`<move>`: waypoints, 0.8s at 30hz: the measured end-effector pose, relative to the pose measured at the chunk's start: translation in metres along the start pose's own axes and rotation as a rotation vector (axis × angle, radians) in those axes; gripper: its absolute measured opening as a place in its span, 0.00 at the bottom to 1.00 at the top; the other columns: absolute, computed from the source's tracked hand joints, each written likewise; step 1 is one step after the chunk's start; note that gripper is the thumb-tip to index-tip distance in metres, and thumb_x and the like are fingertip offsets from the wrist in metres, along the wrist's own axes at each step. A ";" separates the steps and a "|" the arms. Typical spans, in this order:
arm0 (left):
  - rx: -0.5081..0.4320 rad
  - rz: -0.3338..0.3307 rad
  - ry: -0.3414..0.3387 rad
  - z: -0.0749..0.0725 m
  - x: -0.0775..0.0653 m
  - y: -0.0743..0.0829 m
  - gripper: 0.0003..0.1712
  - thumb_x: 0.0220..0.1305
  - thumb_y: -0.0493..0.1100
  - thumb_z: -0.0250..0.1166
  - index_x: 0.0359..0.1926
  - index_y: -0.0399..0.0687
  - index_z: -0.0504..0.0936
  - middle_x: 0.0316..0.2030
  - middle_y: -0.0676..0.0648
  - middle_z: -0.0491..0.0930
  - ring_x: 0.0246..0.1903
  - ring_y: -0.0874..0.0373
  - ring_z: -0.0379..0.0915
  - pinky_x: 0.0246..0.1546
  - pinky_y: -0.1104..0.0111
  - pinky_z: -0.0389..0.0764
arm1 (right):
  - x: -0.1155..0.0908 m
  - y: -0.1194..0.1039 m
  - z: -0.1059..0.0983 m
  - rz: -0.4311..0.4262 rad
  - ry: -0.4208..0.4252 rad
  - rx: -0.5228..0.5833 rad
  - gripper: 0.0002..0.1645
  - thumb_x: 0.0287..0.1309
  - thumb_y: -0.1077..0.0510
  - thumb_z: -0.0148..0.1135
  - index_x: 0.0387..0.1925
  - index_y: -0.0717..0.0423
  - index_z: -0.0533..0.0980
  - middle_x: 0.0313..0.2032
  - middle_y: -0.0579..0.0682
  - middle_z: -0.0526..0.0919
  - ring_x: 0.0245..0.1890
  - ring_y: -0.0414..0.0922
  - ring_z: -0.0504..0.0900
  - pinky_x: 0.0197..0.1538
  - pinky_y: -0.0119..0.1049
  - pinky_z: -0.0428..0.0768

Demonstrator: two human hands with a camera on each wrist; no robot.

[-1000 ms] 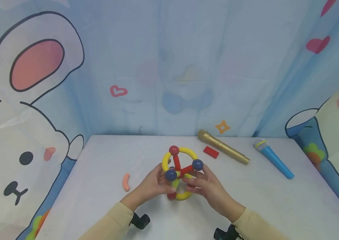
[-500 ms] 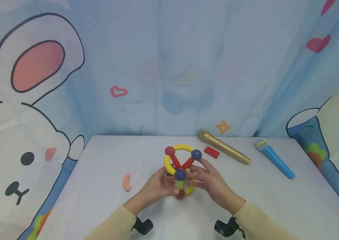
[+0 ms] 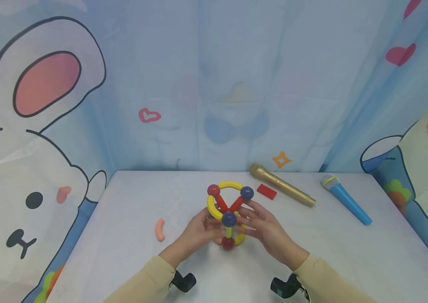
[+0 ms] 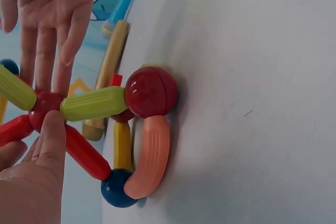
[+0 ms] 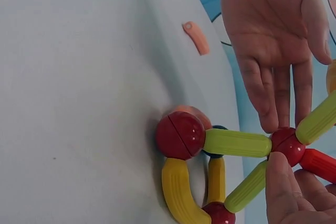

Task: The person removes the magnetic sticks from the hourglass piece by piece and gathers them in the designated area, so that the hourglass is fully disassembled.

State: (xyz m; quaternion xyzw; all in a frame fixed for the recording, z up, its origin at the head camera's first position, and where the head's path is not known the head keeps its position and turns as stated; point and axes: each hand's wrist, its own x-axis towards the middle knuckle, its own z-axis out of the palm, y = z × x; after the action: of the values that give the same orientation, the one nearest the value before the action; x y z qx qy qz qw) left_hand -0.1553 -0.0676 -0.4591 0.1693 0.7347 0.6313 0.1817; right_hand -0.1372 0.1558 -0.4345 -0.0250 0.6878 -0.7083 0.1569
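My left hand (image 3: 195, 232) and right hand (image 3: 266, 227) hold a magnetic ball-and-stick frame (image 3: 229, 219) between them, near the middle of the table. Yellow arcs link red and blue balls along its upper ring; red and green sticks meet at a central red ball (image 4: 48, 106). My left thumb presses that ball in the left wrist view, and my right thumb does likewise in the right wrist view. A lower red ball (image 5: 180, 135) joins a green stick, a yellow arc and a peach arc (image 4: 152, 156) close to the tabletop. Some fingers are hidden behind the frame.
A loose peach curved stick (image 3: 159, 229) lies left of my left hand. Behind my right hand lie a red rectangular block (image 3: 266, 192) and a gold microphone (image 3: 282, 185). Farther right is a blue microphone (image 3: 346, 200). A printed curtain (image 3: 229, 84) hangs behind the table.
The frame has turned between my hands: its front blue ball swung right to the middle and the right blue ball went back. My left hand shifted slightly right.
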 end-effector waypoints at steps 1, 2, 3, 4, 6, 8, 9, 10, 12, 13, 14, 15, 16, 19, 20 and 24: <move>-0.008 -0.001 0.007 0.001 0.000 -0.001 0.34 0.63 0.41 0.67 0.68 0.48 0.65 0.57 0.48 0.77 0.58 0.52 0.75 0.57 0.55 0.76 | 0.001 0.000 -0.001 0.001 -0.005 -0.005 0.37 0.71 0.59 0.52 0.76 0.53 0.52 0.70 0.61 0.64 0.64 0.57 0.72 0.61 0.52 0.74; -0.020 -0.001 0.014 0.003 0.000 -0.001 0.36 0.63 0.41 0.68 0.69 0.48 0.64 0.58 0.48 0.76 0.59 0.52 0.75 0.57 0.55 0.76 | 0.002 0.000 -0.002 0.001 -0.009 -0.009 0.37 0.71 0.59 0.52 0.76 0.53 0.52 0.70 0.61 0.64 0.65 0.57 0.71 0.61 0.52 0.74; -0.030 0.000 0.020 0.004 -0.001 -0.001 0.37 0.63 0.40 0.68 0.70 0.47 0.63 0.59 0.47 0.75 0.59 0.51 0.74 0.57 0.56 0.76 | 0.003 -0.001 -0.003 0.001 -0.011 -0.013 0.37 0.72 0.59 0.52 0.76 0.53 0.52 0.71 0.61 0.64 0.65 0.58 0.71 0.61 0.52 0.74; -0.039 0.001 0.026 0.006 -0.001 -0.002 0.38 0.63 0.40 0.67 0.71 0.47 0.61 0.59 0.47 0.74 0.60 0.50 0.74 0.57 0.56 0.76 | 0.004 -0.001 -0.004 0.000 -0.015 -0.018 0.37 0.72 0.59 0.52 0.76 0.54 0.52 0.71 0.61 0.64 0.65 0.58 0.70 0.62 0.52 0.73; -0.052 0.011 0.040 0.010 -0.003 -0.001 0.40 0.63 0.39 0.67 0.72 0.46 0.59 0.59 0.45 0.74 0.60 0.48 0.73 0.57 0.56 0.77 | 0.006 -0.001 -0.006 0.000 -0.015 -0.029 0.37 0.71 0.59 0.52 0.77 0.54 0.51 0.71 0.61 0.64 0.66 0.59 0.69 0.62 0.52 0.74; -0.057 0.019 0.052 0.013 -0.005 0.000 0.40 0.63 0.39 0.67 0.72 0.45 0.59 0.59 0.44 0.74 0.61 0.46 0.72 0.56 0.56 0.77 | 0.008 -0.001 -0.008 0.000 -0.013 -0.043 0.38 0.71 0.58 0.53 0.77 0.54 0.51 0.71 0.61 0.63 0.67 0.60 0.68 0.61 0.52 0.74; -0.050 0.021 0.058 0.015 -0.006 0.001 0.40 0.63 0.39 0.67 0.72 0.45 0.59 0.59 0.44 0.74 0.61 0.46 0.72 0.56 0.56 0.77 | 0.009 -0.001 -0.008 0.002 -0.013 -0.051 0.39 0.70 0.58 0.54 0.77 0.54 0.51 0.71 0.61 0.63 0.67 0.60 0.67 0.62 0.52 0.74; -0.046 0.025 0.061 0.017 -0.007 0.002 0.40 0.63 0.39 0.67 0.72 0.45 0.58 0.59 0.44 0.74 0.61 0.46 0.72 0.56 0.56 0.77 | 0.010 -0.001 -0.009 0.005 -0.010 -0.061 0.39 0.70 0.57 0.54 0.77 0.54 0.52 0.71 0.61 0.63 0.67 0.59 0.67 0.62 0.52 0.74; -0.033 0.027 0.063 0.019 -0.010 0.003 0.40 0.62 0.39 0.67 0.72 0.45 0.59 0.60 0.44 0.73 0.60 0.45 0.72 0.55 0.56 0.78 | 0.011 -0.001 -0.010 0.011 -0.004 -0.076 0.39 0.69 0.57 0.55 0.76 0.52 0.53 0.71 0.60 0.63 0.67 0.59 0.67 0.61 0.52 0.74; -0.026 0.024 0.060 0.019 -0.011 0.003 0.40 0.62 0.40 0.68 0.71 0.46 0.59 0.60 0.44 0.72 0.60 0.46 0.72 0.55 0.56 0.78 | 0.011 -0.001 -0.011 0.012 -0.002 -0.080 0.39 0.68 0.56 0.56 0.76 0.52 0.53 0.71 0.59 0.64 0.68 0.58 0.67 0.62 0.52 0.74; -0.018 0.021 0.055 0.018 -0.012 0.003 0.40 0.62 0.41 0.68 0.72 0.47 0.59 0.60 0.45 0.72 0.60 0.46 0.72 0.55 0.56 0.78 | 0.011 0.000 -0.012 0.013 -0.001 -0.083 0.39 0.68 0.56 0.56 0.76 0.51 0.54 0.71 0.59 0.64 0.67 0.58 0.68 0.62 0.52 0.74; -0.011 0.019 0.049 0.017 -0.013 0.003 0.41 0.62 0.41 0.68 0.72 0.47 0.59 0.60 0.45 0.72 0.60 0.46 0.72 0.55 0.56 0.78 | 0.011 0.000 -0.012 0.013 -0.003 -0.086 0.39 0.68 0.57 0.55 0.76 0.51 0.54 0.71 0.59 0.64 0.67 0.58 0.69 0.62 0.52 0.74; -0.009 0.015 0.046 0.015 -0.014 0.004 0.41 0.61 0.42 0.69 0.71 0.48 0.59 0.60 0.44 0.71 0.60 0.45 0.72 0.55 0.56 0.78 | 0.011 0.000 -0.012 0.013 -0.003 -0.090 0.38 0.68 0.57 0.55 0.76 0.50 0.55 0.71 0.58 0.65 0.66 0.57 0.69 0.62 0.52 0.74; -0.011 0.003 0.055 0.006 -0.016 0.005 0.45 0.60 0.42 0.71 0.74 0.50 0.57 0.64 0.45 0.68 0.60 0.44 0.72 0.54 0.56 0.79 | 0.011 0.001 -0.013 0.015 -0.020 -0.098 0.38 0.68 0.58 0.55 0.76 0.50 0.56 0.70 0.58 0.66 0.64 0.57 0.71 0.61 0.53 0.74; -0.007 0.009 0.065 0.001 -0.017 0.007 0.46 0.60 0.41 0.71 0.74 0.51 0.57 0.65 0.45 0.67 0.60 0.44 0.72 0.53 0.56 0.79 | 0.010 0.001 -0.013 0.016 -0.025 -0.102 0.38 0.67 0.59 0.55 0.75 0.50 0.56 0.70 0.58 0.66 0.64 0.57 0.72 0.61 0.53 0.74; 0.084 0.110 0.158 -0.021 -0.021 0.016 0.50 0.58 0.34 0.70 0.77 0.53 0.54 0.70 0.46 0.61 0.58 0.46 0.74 0.52 0.57 0.80 | 0.005 0.001 -0.015 0.006 -0.029 -0.147 0.38 0.67 0.58 0.57 0.75 0.50 0.57 0.69 0.58 0.67 0.64 0.57 0.72 0.60 0.53 0.75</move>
State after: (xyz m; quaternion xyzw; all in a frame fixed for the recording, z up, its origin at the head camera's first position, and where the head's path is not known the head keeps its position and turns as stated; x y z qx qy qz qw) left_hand -0.1467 -0.0938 -0.4394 0.1666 0.7620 0.6204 0.0811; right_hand -0.1460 0.1685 -0.4367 -0.0447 0.7357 -0.6548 0.1670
